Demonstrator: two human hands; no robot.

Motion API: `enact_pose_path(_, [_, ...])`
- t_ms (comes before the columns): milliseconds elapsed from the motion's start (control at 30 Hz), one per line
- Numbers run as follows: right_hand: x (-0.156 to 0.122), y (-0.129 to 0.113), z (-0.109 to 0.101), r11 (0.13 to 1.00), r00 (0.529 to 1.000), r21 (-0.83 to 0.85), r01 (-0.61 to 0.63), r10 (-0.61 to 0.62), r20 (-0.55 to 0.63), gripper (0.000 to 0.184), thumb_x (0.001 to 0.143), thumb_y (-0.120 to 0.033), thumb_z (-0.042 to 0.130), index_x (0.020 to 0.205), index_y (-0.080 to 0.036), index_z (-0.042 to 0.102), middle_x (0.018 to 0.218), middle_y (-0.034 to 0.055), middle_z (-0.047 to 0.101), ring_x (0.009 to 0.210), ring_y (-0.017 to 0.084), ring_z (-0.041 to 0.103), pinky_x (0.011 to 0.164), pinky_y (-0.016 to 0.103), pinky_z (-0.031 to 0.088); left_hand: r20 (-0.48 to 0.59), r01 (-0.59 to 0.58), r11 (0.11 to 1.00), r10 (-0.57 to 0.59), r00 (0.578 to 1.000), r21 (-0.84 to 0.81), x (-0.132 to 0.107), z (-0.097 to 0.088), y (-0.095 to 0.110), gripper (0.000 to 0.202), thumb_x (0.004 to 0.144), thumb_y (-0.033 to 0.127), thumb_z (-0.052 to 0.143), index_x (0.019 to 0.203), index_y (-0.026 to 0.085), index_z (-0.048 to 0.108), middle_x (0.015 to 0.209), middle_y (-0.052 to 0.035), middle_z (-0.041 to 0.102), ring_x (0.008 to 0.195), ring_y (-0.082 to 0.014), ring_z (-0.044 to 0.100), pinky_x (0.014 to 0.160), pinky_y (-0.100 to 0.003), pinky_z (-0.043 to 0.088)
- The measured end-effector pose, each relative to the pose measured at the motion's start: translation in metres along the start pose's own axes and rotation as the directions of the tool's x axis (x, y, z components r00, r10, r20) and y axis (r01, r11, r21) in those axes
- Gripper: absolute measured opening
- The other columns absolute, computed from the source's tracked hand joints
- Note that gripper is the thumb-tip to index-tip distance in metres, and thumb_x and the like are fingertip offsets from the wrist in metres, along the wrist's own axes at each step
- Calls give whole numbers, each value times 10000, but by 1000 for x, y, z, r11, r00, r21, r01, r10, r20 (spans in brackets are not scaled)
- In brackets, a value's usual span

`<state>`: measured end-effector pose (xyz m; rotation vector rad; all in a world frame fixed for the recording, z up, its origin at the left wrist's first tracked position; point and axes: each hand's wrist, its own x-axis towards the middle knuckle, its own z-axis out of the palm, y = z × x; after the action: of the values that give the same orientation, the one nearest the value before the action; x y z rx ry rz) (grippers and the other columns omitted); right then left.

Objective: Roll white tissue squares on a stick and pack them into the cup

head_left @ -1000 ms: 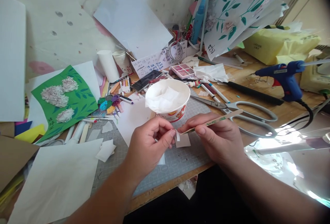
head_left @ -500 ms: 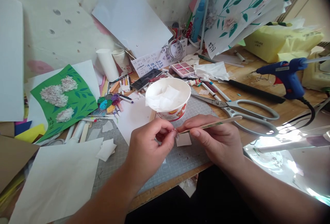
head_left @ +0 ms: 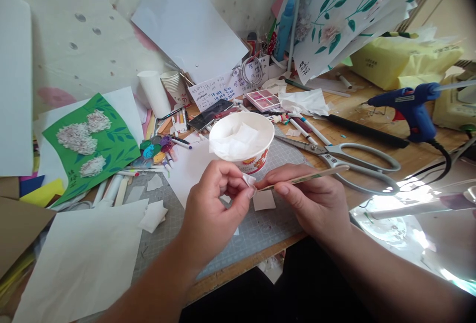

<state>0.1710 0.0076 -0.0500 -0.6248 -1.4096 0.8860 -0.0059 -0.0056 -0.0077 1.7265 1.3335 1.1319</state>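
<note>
My left hand (head_left: pixel 219 196) pinches a small piece of white tissue paper (head_left: pixel 249 180) between thumb and fingertips. In my right hand (head_left: pixel 316 196), closed around it, is a thin flat wooden stick (head_left: pixel 312 175) with green marks. Its left end meets the tissue at my left fingertips. Just behind both hands stands a white paper bowl (head_left: pixel 256 160) with a red and orange print, holding white tissue pieces (head_left: pixel 238 140). A white paper square (head_left: pixel 264 200) lies on the grey cutting mat (head_left: pixel 245 243) below my fingers.
Large scissors (head_left: pixel 334 157) lie right of the bowl, near a blue glue gun (head_left: pixel 411 107). A green card with paper flowers (head_left: pixel 92 139) leans at left. White paper sheets (head_left: pixel 82 253) cover the front left. Pens, a phone (head_left: pixel 211 115) and paper cups (head_left: pixel 154 95) crowd the back.
The white tissue now stands up more visibly above my left fingertips, and the left fingers have shifted slightly. My right hand keeps the stick in nearly the same place.
</note>
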Motion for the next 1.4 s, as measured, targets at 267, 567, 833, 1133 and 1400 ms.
enact_pose_path(267, [-3,3,0,998,999,58,-6,8,-31,150,910,-191,702,974,-285,799,894,10,809,846,185,755,800,314,611,116,5,998,3,993,-67,2,-5,-1,106,856,118,651,839,219,624,813,18,649,772,-132,636,732,-245,515])
enact_pose_path(567, [-1,-1,0,1000,1000,30,11,-10,-28,155,909,-185,697,973,-278,803,884,16,814,837,190,758,773,310,619,123,23,996,-12,992,-85,3,-3,-2,108,856,120,655,842,222,623,815,25,642,769,-126,623,729,-240,506])
enact_pose_path(833, [-3,2,1,999,999,41,36,-35,-17,225,900,-126,692,1019,-291,787,917,0,809,871,176,754,818,300,604,66,-32,999,30,997,25,3,-2,0,131,832,108,649,800,220,589,757,37,618,715,-121,599,691,-238,495])
enact_pose_path(1133, [-1,-2,2,994,995,-45,101,-101,-11,192,899,-121,685,995,-261,774,891,24,814,843,186,761,788,313,622,108,-2,1000,-1,994,24,3,-5,7,109,825,146,621,733,204,614,689,27,638,668,-128,612,645,-243,497])
enact_pose_path(1400, [1,-2,4,964,970,-108,244,-244,13,208,885,-104,688,1042,-220,762,886,68,818,823,210,772,749,343,641,60,27,998,-30,998,63,4,-3,6,100,800,164,623,710,180,663,696,0,661,674,-146,615,633,-262,487])
